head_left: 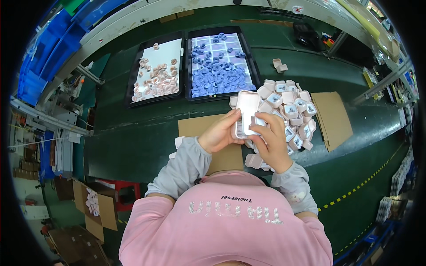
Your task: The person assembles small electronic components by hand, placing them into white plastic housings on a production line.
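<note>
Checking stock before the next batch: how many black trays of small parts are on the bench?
2, side by side at the far edge: the left tray holds pale pink pieces, the right tray holds blue ones. None seem hidden.

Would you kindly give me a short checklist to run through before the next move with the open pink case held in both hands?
1. Open pink case held by both hands: ok, left hand grips its left side, right hand its right.
2. Lid open: ok, it stands raised above the base.
3. Insert seated in the base: cannot tell, fingers cover it.
4. Supply of cases: ok, a heap of pink cases lies right of the hands.
5. Tray of blue pieces stocked: ok, many pieces.
6. Tray of pink pieces stocked: ok, though thinly filled.
</note>
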Demonstrator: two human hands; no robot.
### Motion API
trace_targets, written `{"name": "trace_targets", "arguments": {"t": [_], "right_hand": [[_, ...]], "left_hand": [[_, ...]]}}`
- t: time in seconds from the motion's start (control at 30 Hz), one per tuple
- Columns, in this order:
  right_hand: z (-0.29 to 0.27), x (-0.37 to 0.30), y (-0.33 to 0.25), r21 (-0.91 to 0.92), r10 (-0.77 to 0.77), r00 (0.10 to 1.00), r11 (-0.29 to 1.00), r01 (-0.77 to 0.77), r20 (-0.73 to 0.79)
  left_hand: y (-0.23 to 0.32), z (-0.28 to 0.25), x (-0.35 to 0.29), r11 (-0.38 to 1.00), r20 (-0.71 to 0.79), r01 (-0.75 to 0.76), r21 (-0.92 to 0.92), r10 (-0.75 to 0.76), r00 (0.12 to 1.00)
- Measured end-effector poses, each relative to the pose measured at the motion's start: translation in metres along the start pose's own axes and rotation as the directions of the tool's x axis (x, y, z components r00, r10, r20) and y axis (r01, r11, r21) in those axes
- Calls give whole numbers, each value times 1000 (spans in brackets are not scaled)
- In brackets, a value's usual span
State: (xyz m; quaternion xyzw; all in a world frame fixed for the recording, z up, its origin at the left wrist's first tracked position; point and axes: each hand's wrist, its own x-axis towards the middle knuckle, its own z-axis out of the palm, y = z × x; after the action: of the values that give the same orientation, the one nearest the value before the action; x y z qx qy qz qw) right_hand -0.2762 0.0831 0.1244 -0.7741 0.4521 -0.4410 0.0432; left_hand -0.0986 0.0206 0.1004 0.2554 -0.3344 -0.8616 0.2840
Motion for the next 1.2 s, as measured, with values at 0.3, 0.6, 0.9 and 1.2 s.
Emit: {"name": "trace_targets", "arguments": {"t": [0.3, 0.6, 0.9, 1.2], "right_hand": [[4, -1, -6, 100, -31, 996, 995, 22, 88], [14, -8, -11, 100, 49, 999, 994, -48, -2], [22, -12, 7, 499, 511, 854, 718, -485, 96], [25, -11, 5, 750, 514, 668, 70, -658, 538]], "left_hand": [[-14, 4, 5, 987, 8, -155, 51, 155, 988], [-29, 13, 8, 942, -4, -322, -93, 323, 946], [-19, 21, 4, 943, -2, -334, -5, 334, 943], [-44, 1, 16, 895, -32, -388, 217, 404, 914]]}}
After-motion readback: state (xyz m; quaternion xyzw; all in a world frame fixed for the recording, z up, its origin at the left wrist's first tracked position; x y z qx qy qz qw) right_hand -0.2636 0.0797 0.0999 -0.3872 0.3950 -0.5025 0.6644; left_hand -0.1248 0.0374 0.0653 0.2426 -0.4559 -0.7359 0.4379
